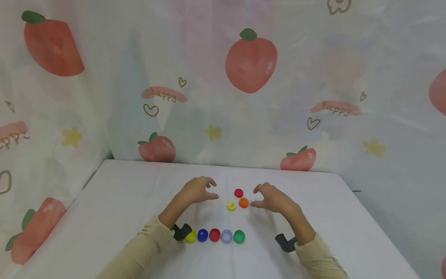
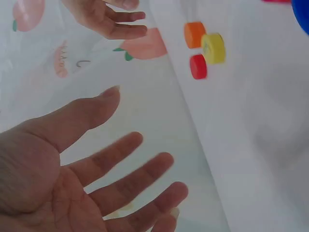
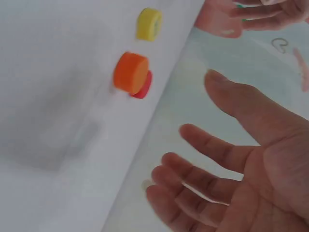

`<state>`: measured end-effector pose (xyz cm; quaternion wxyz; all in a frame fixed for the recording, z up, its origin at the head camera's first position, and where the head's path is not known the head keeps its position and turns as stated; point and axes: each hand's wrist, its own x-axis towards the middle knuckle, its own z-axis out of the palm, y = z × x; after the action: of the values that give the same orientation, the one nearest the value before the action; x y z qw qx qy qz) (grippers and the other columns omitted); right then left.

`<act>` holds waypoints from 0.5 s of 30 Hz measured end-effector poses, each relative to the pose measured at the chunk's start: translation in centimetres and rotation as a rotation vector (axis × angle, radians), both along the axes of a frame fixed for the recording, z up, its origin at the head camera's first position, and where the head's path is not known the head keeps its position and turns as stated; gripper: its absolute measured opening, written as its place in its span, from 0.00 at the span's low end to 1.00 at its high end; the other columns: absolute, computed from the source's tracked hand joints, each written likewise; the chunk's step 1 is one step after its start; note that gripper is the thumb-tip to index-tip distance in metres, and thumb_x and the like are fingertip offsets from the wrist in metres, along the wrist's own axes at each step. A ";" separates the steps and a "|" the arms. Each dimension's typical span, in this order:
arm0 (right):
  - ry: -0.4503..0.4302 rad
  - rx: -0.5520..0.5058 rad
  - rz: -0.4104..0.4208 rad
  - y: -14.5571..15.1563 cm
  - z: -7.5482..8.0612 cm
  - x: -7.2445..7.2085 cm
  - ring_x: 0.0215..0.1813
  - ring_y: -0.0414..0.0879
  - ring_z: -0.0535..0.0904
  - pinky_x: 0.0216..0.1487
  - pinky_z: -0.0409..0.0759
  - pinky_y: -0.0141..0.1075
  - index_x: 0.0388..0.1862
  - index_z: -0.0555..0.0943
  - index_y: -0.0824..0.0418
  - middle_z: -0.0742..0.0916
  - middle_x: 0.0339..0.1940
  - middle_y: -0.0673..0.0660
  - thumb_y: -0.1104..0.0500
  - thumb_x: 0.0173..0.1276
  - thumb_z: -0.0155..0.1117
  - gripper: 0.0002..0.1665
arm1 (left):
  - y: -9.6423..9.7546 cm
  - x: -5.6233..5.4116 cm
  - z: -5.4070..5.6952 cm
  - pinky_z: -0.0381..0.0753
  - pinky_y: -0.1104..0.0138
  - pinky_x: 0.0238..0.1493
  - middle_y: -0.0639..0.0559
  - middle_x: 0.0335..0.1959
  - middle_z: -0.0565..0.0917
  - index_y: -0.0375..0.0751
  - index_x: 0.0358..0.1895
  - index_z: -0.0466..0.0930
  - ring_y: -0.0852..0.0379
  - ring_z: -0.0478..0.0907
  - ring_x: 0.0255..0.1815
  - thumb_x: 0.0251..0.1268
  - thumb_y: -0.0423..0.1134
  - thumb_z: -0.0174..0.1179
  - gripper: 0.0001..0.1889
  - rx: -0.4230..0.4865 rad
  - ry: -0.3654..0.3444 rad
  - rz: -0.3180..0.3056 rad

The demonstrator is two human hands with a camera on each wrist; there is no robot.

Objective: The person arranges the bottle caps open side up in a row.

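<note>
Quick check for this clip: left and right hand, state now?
Left hand: open, holding nothing.
Right hand: open, empty, near the orange cap.

On the table (image 1: 104, 217), three small caps (image 1: 243, 202) lie between left hand (image 1: 198, 190) and right hand (image 1: 273, 198), nearer the far edge than the row of caps (image 1: 214, 235).

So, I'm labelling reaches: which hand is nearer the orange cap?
Right. The right hand is just right of the orange cap; the left hand is farther off, on its left side.
</note>
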<state>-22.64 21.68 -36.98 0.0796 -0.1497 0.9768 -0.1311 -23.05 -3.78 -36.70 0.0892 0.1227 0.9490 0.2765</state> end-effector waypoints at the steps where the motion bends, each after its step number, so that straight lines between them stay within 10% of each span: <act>1: 0.001 -0.013 0.001 0.1 -0.1 -0.4 0.44 0.51 0.76 0.43 0.80 0.43 0.50 0.78 0.63 0.80 0.43 0.60 0.53 0.58 0.71 0.24 | 0.0 -0.4 0.0 0.78 0.57 0.44 0.47 0.48 0.81 0.47 0.51 0.80 0.49 0.78 0.47 0.55 0.47 0.68 0.20 0.001 -0.006 0.004; 15: 0.041 -0.152 0.005 0.5 -0.3 -4.9 0.41 0.50 0.78 0.43 0.79 0.42 0.47 0.79 0.65 0.83 0.37 0.56 0.59 0.66 0.63 0.14 | 1.7 -5.1 -0.9 0.78 0.63 0.40 0.50 0.40 0.83 0.43 0.49 0.82 0.54 0.78 0.41 0.57 0.44 0.67 0.17 -0.053 0.001 -0.015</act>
<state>-27.53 22.16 -37.29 0.0481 -0.1603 0.9650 -0.2017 -28.19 -2.07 -37.64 0.0942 0.1275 0.9550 0.2506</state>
